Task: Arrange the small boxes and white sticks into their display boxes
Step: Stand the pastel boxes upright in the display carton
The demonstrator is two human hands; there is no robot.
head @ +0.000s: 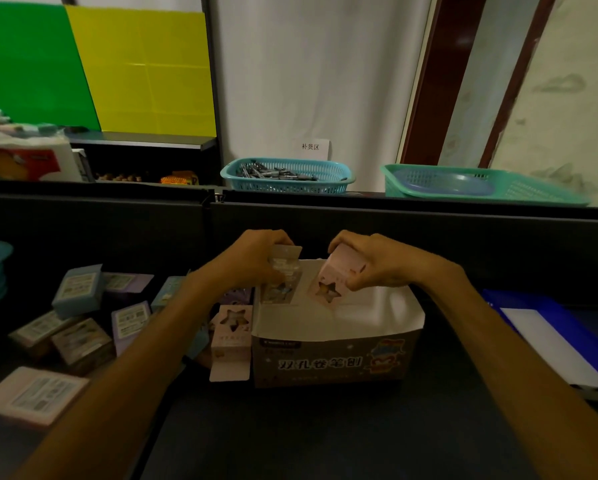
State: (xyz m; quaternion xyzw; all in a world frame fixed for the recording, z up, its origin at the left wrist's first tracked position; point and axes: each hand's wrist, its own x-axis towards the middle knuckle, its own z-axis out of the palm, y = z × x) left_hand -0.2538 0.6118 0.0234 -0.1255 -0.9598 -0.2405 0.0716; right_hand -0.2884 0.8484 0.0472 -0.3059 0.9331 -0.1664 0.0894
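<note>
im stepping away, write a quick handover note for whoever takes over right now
Left hand: holds a small grey box upright, lowering it into the display box at its back left.
Right hand: holds a small pink box with a star window, tilted, over the display box's back.
Done: no other box shows inside the display box.
Left: seat these two, then load the loose small boxes lying on the table to the left, including the pink one against the display box's left side. No white sticks identifiable in view.

Dim foreground — brighter, edge-warped background
</note>
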